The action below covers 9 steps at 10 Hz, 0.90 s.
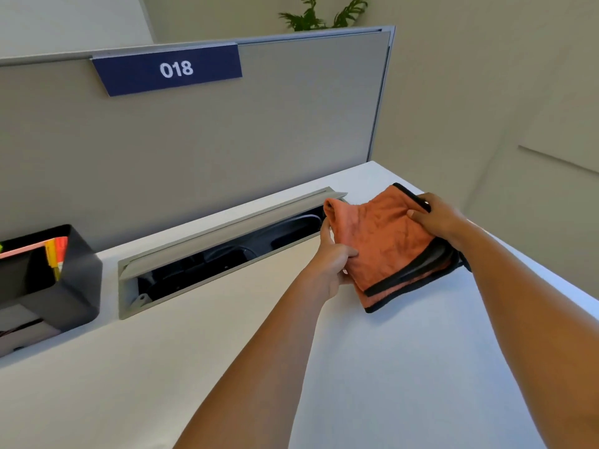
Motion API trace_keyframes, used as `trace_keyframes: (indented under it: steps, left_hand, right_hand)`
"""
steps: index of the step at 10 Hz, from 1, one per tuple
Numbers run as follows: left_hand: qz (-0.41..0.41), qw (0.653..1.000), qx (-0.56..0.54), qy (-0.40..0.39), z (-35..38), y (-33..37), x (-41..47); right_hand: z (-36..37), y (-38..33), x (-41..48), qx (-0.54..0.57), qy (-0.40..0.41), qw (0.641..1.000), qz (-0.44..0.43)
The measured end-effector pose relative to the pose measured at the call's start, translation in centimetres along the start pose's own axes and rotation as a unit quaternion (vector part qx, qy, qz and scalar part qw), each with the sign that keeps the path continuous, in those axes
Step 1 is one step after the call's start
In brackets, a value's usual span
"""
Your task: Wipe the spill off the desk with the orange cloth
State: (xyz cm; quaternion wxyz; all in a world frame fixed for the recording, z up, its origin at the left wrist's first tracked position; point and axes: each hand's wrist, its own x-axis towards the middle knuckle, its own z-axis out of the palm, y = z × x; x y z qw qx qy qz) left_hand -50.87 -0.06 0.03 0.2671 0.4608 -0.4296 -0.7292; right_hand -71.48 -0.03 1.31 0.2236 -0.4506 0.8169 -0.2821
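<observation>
The orange cloth (pixel 385 241), edged in black and folded into layers, is at the far right of the white desk (pixel 227 351), near its right edge. My left hand (pixel 334 260) grips the cloth's left side, fingers curled into the fabric. My right hand (pixel 437 222) holds its far right corner at the black hem. The cloth's top layer is lifted between the two hands while its lower folds rest on the desk. No spill shows on the visible desk surface.
An open cable tray (pixel 223 251) with its grey flap raised runs along the back of the desk, dark cables inside. A black organiser (pixel 64 286) with coloured papers stands at the far left. A grey partition (pixel 227 131) labelled 018 rises behind.
</observation>
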Motion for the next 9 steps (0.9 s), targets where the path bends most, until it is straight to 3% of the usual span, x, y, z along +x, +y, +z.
trace_keyframes:
  steps: [2, 3, 4, 5, 6, 7, 9]
  left_hand:
    - [0.010, 0.999, -0.037, -0.014, 2.7, -0.7, 4.1]
    - [0.005, 1.000, -0.008, -0.028, 3.7, -1.7, 5.6]
    - [0.046, 0.993, 0.108, -0.019, 4.3, -2.9, 6.1]
    - [0.115, 0.947, 0.296, 0.054, 5.0, -3.7, 5.7]
    - [0.200, 0.851, 0.465, 0.138, 5.0, -4.7, 5.3]
    - [0.233, 0.764, 0.590, 0.118, 3.8, -5.9, 5.6]
    - [0.226, 0.711, 0.663, 0.055, 1.4, -6.8, 4.9]
  right_hand:
    - [-0.7, 1.3, 4.3, -0.060, 0.070, 0.995, -0.028]
    - [-0.4, 2.7, 5.6, -0.091, 0.125, 0.988, -0.027]
    - [0.4, 4.5, 6.2, -0.140, 0.131, 0.980, -0.045]
    - [1.5, 6.4, 5.9, -0.237, 0.129, 0.960, -0.074]
    - [2.1, 7.6, 4.8, -0.266, 0.196, 0.933, -0.146]
    - [2.5, 8.2, 3.8, -0.268, 0.191, 0.925, -0.190]
    - [2.9, 8.0, 2.5, -0.279, 0.099, 0.943, -0.152]
